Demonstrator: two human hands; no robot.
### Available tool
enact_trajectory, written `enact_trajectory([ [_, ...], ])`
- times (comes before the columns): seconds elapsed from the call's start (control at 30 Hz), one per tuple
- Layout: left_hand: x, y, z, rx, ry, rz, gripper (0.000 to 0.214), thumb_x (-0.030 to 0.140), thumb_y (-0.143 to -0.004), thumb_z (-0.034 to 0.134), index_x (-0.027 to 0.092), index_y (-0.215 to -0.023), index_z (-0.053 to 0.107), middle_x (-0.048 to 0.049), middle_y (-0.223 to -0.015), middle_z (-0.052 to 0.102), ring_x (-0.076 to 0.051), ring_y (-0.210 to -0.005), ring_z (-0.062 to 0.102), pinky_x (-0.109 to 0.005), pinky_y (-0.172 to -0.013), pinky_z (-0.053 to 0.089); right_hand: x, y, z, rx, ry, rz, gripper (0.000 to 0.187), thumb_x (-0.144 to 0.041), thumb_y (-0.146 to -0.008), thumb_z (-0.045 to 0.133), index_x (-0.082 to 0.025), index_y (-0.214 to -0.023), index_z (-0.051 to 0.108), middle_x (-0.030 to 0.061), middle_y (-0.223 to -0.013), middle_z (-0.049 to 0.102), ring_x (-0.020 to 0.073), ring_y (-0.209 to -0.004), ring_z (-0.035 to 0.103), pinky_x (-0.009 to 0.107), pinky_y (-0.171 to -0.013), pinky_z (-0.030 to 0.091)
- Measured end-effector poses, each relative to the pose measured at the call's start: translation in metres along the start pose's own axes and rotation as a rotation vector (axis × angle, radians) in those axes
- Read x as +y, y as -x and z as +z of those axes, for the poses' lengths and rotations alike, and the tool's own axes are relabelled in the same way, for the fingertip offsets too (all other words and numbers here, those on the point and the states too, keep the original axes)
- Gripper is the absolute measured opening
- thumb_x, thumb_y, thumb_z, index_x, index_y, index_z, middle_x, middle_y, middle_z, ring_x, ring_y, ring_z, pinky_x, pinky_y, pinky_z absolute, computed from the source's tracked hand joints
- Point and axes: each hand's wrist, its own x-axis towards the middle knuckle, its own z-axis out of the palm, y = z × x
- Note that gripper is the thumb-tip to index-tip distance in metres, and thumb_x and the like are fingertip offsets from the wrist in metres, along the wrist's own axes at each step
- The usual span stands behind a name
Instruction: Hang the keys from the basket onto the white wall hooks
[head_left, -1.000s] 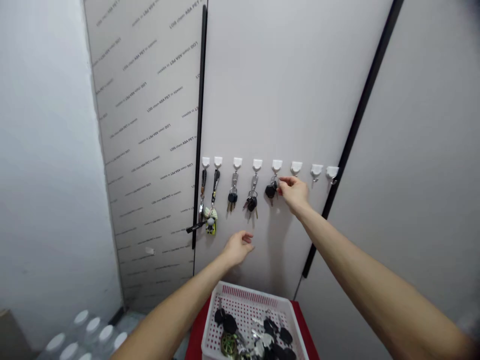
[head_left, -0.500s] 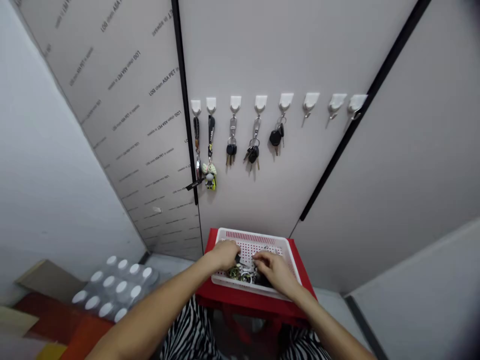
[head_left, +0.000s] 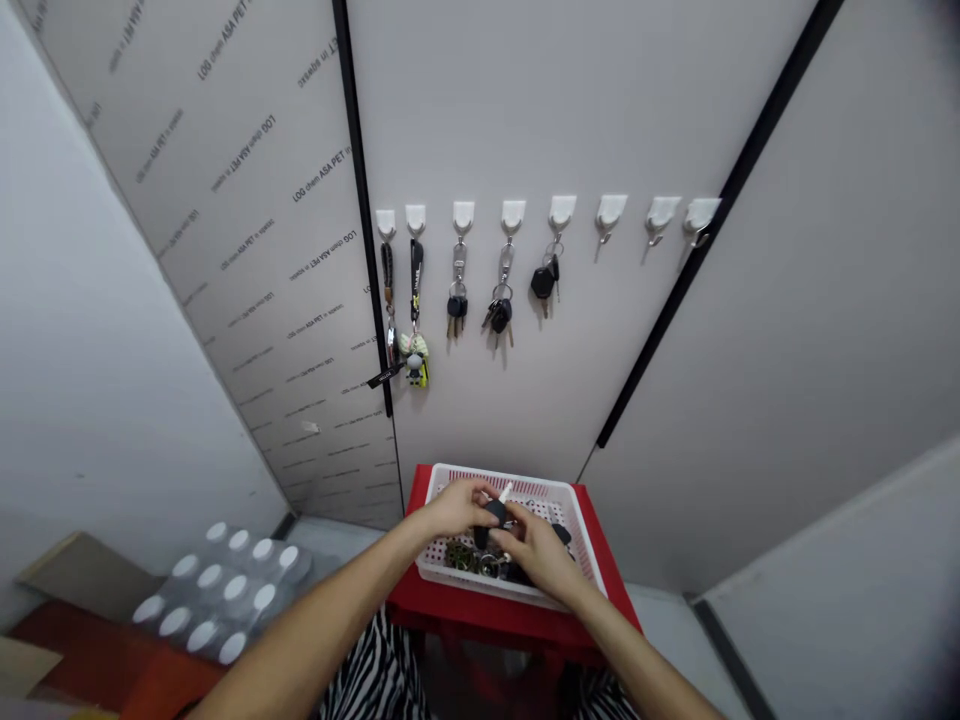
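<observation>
Over the white plastic basket, both hands meet around a black-headed key. My left hand pinches it from the left, fingers closed. From the other side my right hand has its fingers closed on the lower part of the same bunch; exactly what lies between them is partly covered. A small white piece sticks up just beyond the fingertips. Below the hands, metal key rings and greenish-gold rings lie in the basket. Another black key head shows right of my right hand.
The basket stands on a red stool against the wall. White hooks line the wall; key bunches and a strap with a figure charm hang from several. Capped bottles stand at lower left.
Both hands have come together over the middle of the basket. A black-headed key now shows raised between them. The view has shifted slightly.
</observation>
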Motion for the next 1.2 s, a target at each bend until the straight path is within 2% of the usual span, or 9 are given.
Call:
enact_trajectory([
  [0.23, 0.003, 0.002, 0.011, 0.027, 0.139, 0.001, 0.029, 0.02, -0.052, 0.053, 0.012, -0.079, 0.048, 0.0049, -0.053, 0.045, -0.005, -0.045, 0.04, -0.02, -0.047, 0.031, 0.003, -0.002, -0.005, 0.136, -0.578, 0.248, 0.019, -0.033, -0.058, 0.051, -0.016, -0.059, 0.044, -0.0061, -0.048, 0.045, 0.0056, -0.041, 0.043, 0.017, -0.039, 0.032],
  [0.4, -0.001, 0.003, 0.015, 0.071, 0.107, 0.077, 0.02, 0.013, -0.048, 0.056, 0.011, -0.068, 0.051, 0.0027, -0.058, 0.048, -0.007, -0.055, 0.043, -0.02, -0.055, 0.033, -0.003, 0.0, -0.008, 0.216, -0.818, 0.305, 0.021, -0.031, -0.054, 0.056, -0.017, -0.06, 0.041, -0.0065, -0.05, 0.05, 0.0056, -0.044, 0.048, 0.018, -0.047, 0.038],
  [0.5, 0.0, 0.003, 0.016, 0.167, 0.049, 0.096, 0.009, 0.015, -0.053, 0.052, 0.01, -0.061, 0.051, 0.0028, -0.055, 0.048, -0.007, -0.055, 0.043, -0.02, -0.056, 0.034, -0.005, 0.001, -0.01, 0.227, -0.884, 0.289, 0.021, -0.03, -0.055, 0.056, -0.017, -0.061, 0.041, -0.0051, -0.051, 0.052, 0.0075, -0.048, 0.052, 0.019, -0.049, 0.04],
  [0.57, 0.002, 0.004, 0.017, 0.17, 0.012, 0.117, 0.009, 0.014, -0.055, 0.051, 0.011, -0.063, 0.052, 0.0021, -0.057, 0.049, -0.007, -0.056, 0.044, -0.02, -0.058, 0.035, -0.005, 0.002, -0.012, 0.236, -0.92, 0.282, 0.02, -0.03, -0.056, 0.056, -0.017, -0.064, 0.042, -0.0036, -0.057, 0.054, 0.0085, -0.053, 0.054, 0.02, -0.05, 0.041],
  [0.77, 0.0, 0.007, 0.023, 0.181, -0.209, 0.176, 0.021, 0.008, -0.051, 0.053, 0.012, -0.071, 0.053, 0.0002, -0.068, 0.052, -0.008, -0.063, 0.046, -0.019, -0.058, 0.036, -0.002, 0.003, -0.014, 0.244, -0.926, 0.27, 0.021, -0.03, -0.058, 0.054, -0.017, -0.07, 0.044, 0.0007, -0.069, 0.057, 0.013, -0.063, 0.056, 0.024, -0.056, 0.044],
  [0.97, 0.003, 0.008, 0.021, 0.271, -0.42, 0.287, 0.013, 0.009, -0.059, 0.044, 0.012, -0.066, 0.055, -0.0007, -0.068, 0.052, -0.009, -0.067, 0.046, -0.019, -0.062, 0.036, -0.002, 0.004, -0.013, 0.231, -0.948, 0.25, 0.019, -0.029, -0.059, 0.054, -0.018, -0.069, 0.043, -0.0018, -0.064, 0.055, 0.0114, -0.06, 0.056, 0.024, -0.055, 0.044],
  [1.07, 0.012, 0.01, 0.016, 0.306, -0.54, 0.352, 0.013, 0.011, -0.063, 0.041, 0.013, -0.066, 0.054, -0.0008, -0.068, 0.051, -0.009, -0.068, 0.046, -0.019, -0.063, 0.035, 0.0, 0.005, -0.012, 0.208, -0.848, 0.273, 0.02, -0.032, -0.06, 0.051, -0.018, -0.071, 0.042, -0.0021, -0.062, 0.054, 0.011, -0.055, 0.055, 0.024, -0.051, 0.043],
  [1.13, 0.02, 0.012, 0.013, 0.313, -0.639, 0.391, 0.013, 0.013, -0.064, 0.041, 0.014, -0.067, 0.054, -0.0008, -0.069, 0.051, -0.009, -0.068, 0.045, -0.019, -0.064, 0.035, 0.004, 0.004, -0.013, 0.281, -0.687, 0.283, 0.025, -0.035, -0.061, 0.049, -0.018, -0.078, 0.042, -0.0001, -0.067, 0.054, 0.0128, -0.057, 0.054, 0.026, -0.052, 0.043],
  [1.2, 0.029, 0.013, 0.012, 0.296, -0.737, 0.423, 0.013, 0.015, -0.065, 0.041, 0.015, -0.069, 0.053, -0.0011, -0.071, 0.051, -0.01, -0.069, 0.045, -0.019, -0.064, 0.034, 0.006, 0.002, -0.016, 0.455, -0.454, 0.24, 0.033, -0.036, -0.06, 0.049, -0.018, -0.087, 0.041, 0.0039, -0.077, 0.054, 0.0156, -0.068, 0.053, 0.028, -0.058, 0.042],
])
